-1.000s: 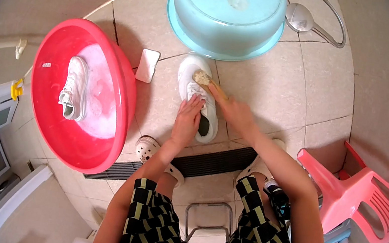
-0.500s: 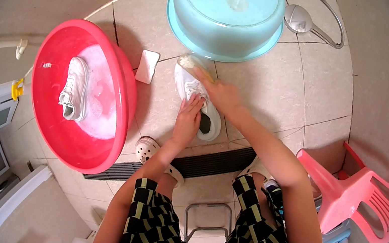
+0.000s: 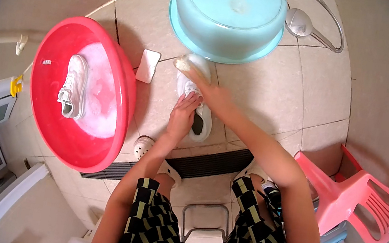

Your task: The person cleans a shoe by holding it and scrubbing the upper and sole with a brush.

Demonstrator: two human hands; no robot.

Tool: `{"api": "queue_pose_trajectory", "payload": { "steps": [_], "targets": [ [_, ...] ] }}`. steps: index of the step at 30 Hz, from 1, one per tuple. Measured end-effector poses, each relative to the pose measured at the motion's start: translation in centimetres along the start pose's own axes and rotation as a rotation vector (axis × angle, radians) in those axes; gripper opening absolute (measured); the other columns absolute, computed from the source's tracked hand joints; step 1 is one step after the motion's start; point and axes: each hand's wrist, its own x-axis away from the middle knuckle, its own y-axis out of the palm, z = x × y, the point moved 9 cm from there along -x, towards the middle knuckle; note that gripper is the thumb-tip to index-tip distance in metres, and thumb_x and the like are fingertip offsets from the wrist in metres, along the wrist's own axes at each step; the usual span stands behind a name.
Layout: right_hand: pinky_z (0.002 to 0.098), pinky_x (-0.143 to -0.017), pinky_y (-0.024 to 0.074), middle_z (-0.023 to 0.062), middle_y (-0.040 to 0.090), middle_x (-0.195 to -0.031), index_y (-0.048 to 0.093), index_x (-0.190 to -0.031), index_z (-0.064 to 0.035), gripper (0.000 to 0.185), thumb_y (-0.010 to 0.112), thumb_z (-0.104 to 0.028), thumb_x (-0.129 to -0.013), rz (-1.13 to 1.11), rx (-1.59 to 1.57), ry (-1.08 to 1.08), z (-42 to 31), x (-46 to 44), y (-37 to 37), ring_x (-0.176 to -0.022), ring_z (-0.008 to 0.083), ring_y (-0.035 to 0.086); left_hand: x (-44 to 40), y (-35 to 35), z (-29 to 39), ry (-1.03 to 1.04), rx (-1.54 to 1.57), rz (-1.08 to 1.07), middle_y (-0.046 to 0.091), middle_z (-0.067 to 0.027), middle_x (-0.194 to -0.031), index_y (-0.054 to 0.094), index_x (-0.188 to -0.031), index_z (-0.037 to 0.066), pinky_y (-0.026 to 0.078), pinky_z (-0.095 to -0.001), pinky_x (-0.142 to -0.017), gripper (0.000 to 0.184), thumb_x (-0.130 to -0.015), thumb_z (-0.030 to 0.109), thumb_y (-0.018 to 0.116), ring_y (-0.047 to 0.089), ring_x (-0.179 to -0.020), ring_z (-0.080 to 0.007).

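Note:
A white sneaker [image 3: 191, 87] lies on the tiled floor, toe pointing away from me. My left hand [image 3: 183, 117] holds it around the laces and tongue, fingers pressed together on the upper. My right hand [image 3: 215, 98] is closed around the handle of a scrubbing brush [image 3: 193, 73]. The brush's pale bristle end is at the left side of the toe; whether it touches the shoe I cannot tell. Another white sneaker [image 3: 74, 86] rests in the red basin [image 3: 118, 145] to the left, next to foamy water.
A light blue basin [image 3: 222, 39] sits upside down beyond the sneaker. Beside it lies a shower head [image 3: 299, 23]. A white bar-shaped piece [image 3: 147, 66] is on the floor. A pink plastic stool [image 3: 343, 196] is at right, and a dark drain grate [image 3: 208, 163] runs near my feet.
The brush has shifted slightly left, to the edge of the toe. The sneaker under my left hand has turned slightly, its heel moving left.

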Motion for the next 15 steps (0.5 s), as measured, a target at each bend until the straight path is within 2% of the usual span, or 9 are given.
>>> {"api": "queue_pose_trajectory", "payload": {
  "steps": [2, 6, 8, 15],
  "targets": [
    [0.0416, -0.045, 0.0470, 0.0152, 0.062, -0.067, 0.023, -0.146, -0.0197, 0.073, 0.056, -0.010, -0.081, -0.193, 0.090, 0.101, 0.8, 1.2, 0.9, -0.056, 0.0302, 0.063, 0.0, 0.1, -0.3, 0.006, 0.000, -0.005, 0.060, -0.0163, -0.118, 0.061, -0.116, 0.003, 0.035, -0.0429, -0.106, 0.042, -0.077, -0.009, 0.052, 0.052, -0.119, -0.0301],
    [0.0393, -0.044, 0.0471, 0.0133, 0.061, -0.064, 0.026, -0.145, -0.0201, 0.068, 0.056, -0.013, -0.085, -0.118, 0.078, 0.102, 1.2, 3.4, 0.8, -0.054, 0.0284, 0.062, -0.1, -0.4, -0.2, 0.008, 0.016, 0.000, 0.060, -0.0160, -0.118, 0.062, -0.115, 0.003, 0.035, -0.0426, -0.105, 0.040, -0.078, -0.008, 0.052, 0.052, -0.119, -0.0296],
    [0.0372, -0.043, 0.0469, 0.0099, 0.059, -0.057, 0.026, -0.146, -0.0207, 0.073, 0.058, -0.013, -0.080, -0.089, 0.173, 0.050, 0.7, 4.7, 0.4, -0.051, 0.0262, 0.062, -0.1, -0.4, -0.2, -0.003, 0.031, 0.003, 0.061, -0.0152, -0.117, 0.063, -0.113, 0.003, 0.035, -0.0425, -0.105, 0.037, -0.079, -0.007, 0.053, 0.053, -0.118, -0.0294],
    [0.0354, -0.040, 0.0462, 0.0068, 0.058, -0.056, 0.029, -0.145, -0.0174, 0.074, 0.060, -0.014, -0.077, -0.071, 0.275, 0.095, 0.7, 6.6, 0.2, -0.044, 0.0222, 0.058, -0.3, -0.2, -0.5, -0.001, 0.015, -0.007, 0.063, -0.0141, -0.115, 0.065, -0.109, 0.003, 0.036, -0.0417, -0.105, 0.032, -0.080, -0.005, 0.054, 0.054, -0.117, -0.0285]
  ]
}}
